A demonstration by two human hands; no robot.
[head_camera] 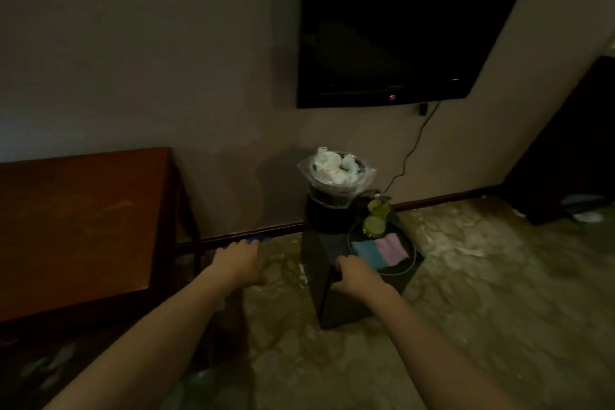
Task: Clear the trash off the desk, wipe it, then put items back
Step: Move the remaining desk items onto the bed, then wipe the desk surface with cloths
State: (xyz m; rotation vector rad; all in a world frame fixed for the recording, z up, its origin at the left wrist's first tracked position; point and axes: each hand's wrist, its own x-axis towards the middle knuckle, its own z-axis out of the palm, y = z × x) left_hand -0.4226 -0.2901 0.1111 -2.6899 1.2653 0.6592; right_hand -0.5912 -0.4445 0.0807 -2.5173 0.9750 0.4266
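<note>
A: Where do the two hands sit?

B: The left hand (237, 259) reaches out at about 9 o'clock from the centre of the view, palm down, fingers stretched forward over the patterned floor (466, 293); its grip is apart and holds nothing. A blue thing shows just past its fingertips near the baseboard, too blurred to name.

A: And the right one?

B: The right hand (357, 275) rests at the near edge of a dark stand (332, 303), at roughly 5 o'clock from the centre. Its fingers curl over that edge, though I cannot tell whether its grip really clamps the stand or only leans on it.

A: Where are the cleaning things from there?

B: Just beyond the right hand, at its 1 o'clock, a folded cloth (379, 251), blue on one half and pink on the other, lies inside a round tray (411, 263) on the stand. The hand and cloth look near, not touching. Farther at 12 o'clock stands a green spray bottle (376, 216).

A: The trash?

B: A black bin (327, 213) with a clear liner, heaped with white crumpled paper (336, 168), stands at the back of the stand against the wall.

A: And the worktop?

B: The brown wooden worktop (76, 220) lies at 9 o'clock, left of the left hand. A dark television (399, 20) hangs at 1 o'clock.
</note>
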